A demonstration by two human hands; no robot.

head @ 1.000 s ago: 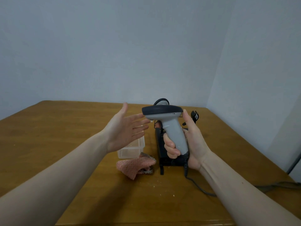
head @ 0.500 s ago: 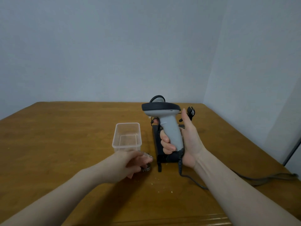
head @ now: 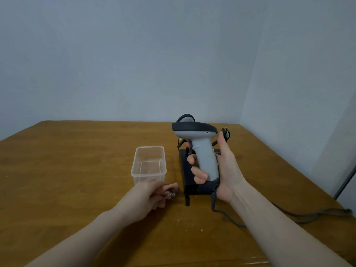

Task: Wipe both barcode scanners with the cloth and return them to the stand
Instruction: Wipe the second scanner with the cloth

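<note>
My right hand [head: 223,170] grips the handle of a grey barcode scanner [head: 202,149] with a dark head, held upright above the black stand [head: 185,168]. Its cable [head: 289,215] trails off to the right across the table. A second scanner [head: 185,118] is mostly hidden behind the first; only a dark curved top shows. My left hand [head: 148,197] lies palm down over the pink patterned cloth [head: 171,194], fingers curled on it; only a small edge of cloth shows at the fingertips.
A clear plastic tub [head: 148,166] stands on the wooden table [head: 67,170] just left of the stand and beyond my left hand. Walls close the table's far and right sides. Small crumbs dot the tabletop near the front.
My left hand dropped from beside the scanner head down onto the cloth and closed on it. The right hand kept the scanner upright, almost in place.
</note>
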